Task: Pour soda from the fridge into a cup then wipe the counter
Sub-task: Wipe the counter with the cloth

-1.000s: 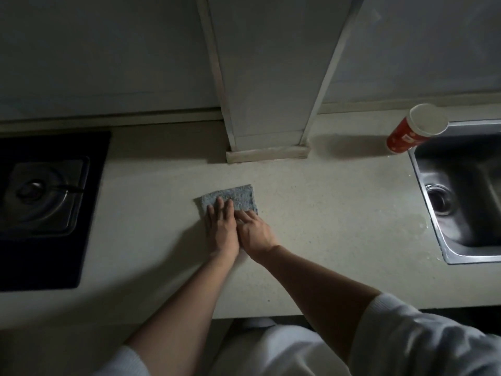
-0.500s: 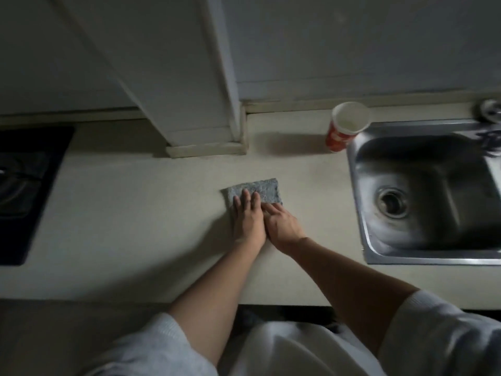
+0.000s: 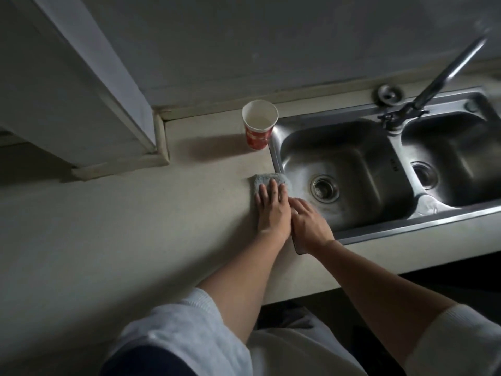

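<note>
A grey cloth (image 3: 267, 179) lies flat on the pale counter (image 3: 135, 226), its right edge over the rim of the steel sink (image 3: 276, 156). My left hand (image 3: 272, 210) presses down on the cloth with fingers spread flat. My right hand (image 3: 309, 223) rests beside it, fingers on the cloth's right part above the sink's edge. A red paper cup (image 3: 259, 126) with a white inside stands upright behind the cloth, at the sink's left back corner, apart from both hands.
The double-bowl sink has a second bowl (image 3: 455, 158) on the right and a faucet (image 3: 439, 77) at the back. A boxed white column (image 3: 89, 90) juts onto the counter at the left. The wall runs close behind.
Both hands have slid the cloth to the right along the counter, from near the column to the sink's rim. The stove has left the view and the whole sink shows.
</note>
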Demonstrator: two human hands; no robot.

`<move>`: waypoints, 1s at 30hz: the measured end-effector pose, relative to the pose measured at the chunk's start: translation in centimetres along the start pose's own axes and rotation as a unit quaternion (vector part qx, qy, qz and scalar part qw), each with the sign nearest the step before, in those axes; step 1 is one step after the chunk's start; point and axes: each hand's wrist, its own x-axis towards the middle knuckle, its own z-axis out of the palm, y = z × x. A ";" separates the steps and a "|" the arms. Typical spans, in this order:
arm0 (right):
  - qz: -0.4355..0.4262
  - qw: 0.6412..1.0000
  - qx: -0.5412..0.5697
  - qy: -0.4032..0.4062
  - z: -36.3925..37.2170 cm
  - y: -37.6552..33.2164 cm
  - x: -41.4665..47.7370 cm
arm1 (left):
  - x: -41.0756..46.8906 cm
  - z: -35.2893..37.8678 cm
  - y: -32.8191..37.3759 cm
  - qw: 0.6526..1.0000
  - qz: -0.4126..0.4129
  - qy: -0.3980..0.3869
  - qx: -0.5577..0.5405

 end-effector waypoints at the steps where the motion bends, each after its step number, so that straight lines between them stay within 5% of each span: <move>1: -0.002 1.000 -0.004 0.004 0.0 -0.4 0.0 | -0.1 0.0 -0.3 1.000 0.004 -0.003 -0.003; 9: -0.051 0.996 0.041 0.053 0.5 -6.3 0.0 | -2.9 -0.5 -5.6 1.000 0.014 -0.006 -0.013; 18: -0.110 0.993 0.044 0.012 5.5 -22.5 2.2 | -11.1 -1.5 -22.9 0.996 -0.021 0.020 -0.082; 30: -0.259 0.964 0.029 -0.053 9.6 -43.5 10.2 | -18.7 -6.6 -43.7 0.967 -0.202 0.096 -0.124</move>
